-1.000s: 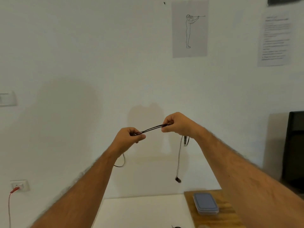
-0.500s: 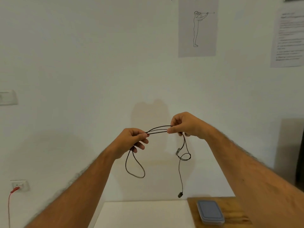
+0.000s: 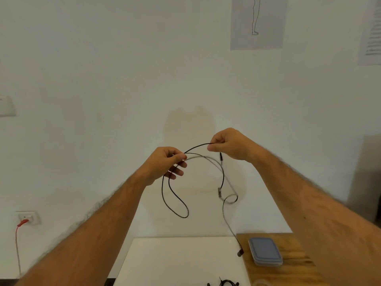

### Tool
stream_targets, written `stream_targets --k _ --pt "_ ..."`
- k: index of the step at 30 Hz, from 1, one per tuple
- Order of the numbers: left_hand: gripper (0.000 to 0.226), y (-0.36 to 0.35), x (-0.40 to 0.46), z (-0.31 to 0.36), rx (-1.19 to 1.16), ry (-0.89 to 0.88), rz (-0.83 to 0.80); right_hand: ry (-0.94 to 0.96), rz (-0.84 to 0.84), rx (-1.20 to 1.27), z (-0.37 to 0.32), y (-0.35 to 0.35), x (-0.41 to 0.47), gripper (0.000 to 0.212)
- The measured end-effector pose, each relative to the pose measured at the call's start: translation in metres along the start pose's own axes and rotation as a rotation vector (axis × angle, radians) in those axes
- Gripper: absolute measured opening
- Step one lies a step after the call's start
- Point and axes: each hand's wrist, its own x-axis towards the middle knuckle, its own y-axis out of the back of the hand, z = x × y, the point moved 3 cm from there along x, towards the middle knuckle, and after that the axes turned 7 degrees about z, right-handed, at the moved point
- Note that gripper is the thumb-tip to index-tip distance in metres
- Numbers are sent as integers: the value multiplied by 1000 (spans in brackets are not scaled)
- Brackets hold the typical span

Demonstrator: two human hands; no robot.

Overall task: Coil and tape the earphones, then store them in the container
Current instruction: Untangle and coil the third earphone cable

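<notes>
Both forearms are raised in front of a white wall (image 3: 103,100), holding black wired earphones (image 3: 175,203) in mid-air above the furniture. Left hand (image 3: 165,164): thumb & index pressed together on the cord at approx. the bundle's left end, remaining fingers loosely curled below; a long loop hangs down from this pinch and closes at its bottom. Right hand (image 3: 231,145): thumb & index pinch the same cord higher and to the right, other fingers folded into the palm. Between the 2 pinch points the cord arches upward; a second, blurred strand runs just beneath it. From the right hand a short end w/ a small plug-like piece hangs just beside the fingers, and a longer strand drops past an inline block (image 3: 219,192), forms a small ring, then trails down to an earbud (image 3: 240,253) that hangs at the seam between the white table (image 3: 175,261) and the wooden table (image 3: 299,271); whether it touches either cannot be told. Lidded container (image 3: 265,251): grey-blue lid on, resting on the wooden table, just right of the earbud, well below both hands. More black cord (image 3: 226,283) lies at the white table's near edge, mostly cut off. Wall: line-drawing poster (image 3: 257,23), text sheet (image 3: 371,32), socket w/ red cable (image 3: 25,219).
</notes>
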Motion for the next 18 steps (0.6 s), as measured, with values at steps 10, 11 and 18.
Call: stream_targets --k 10,11,18 --pt "15 0 4 1 67 -65 70 -44 81 298 -20 -11 5 16" --pt "17 0 4 1 74 -70 69 -29 112 300 -23 -10 5 17" --pt "43 7 -4 -14 89 28 -120 -66 367 509 -28 9 9 15"
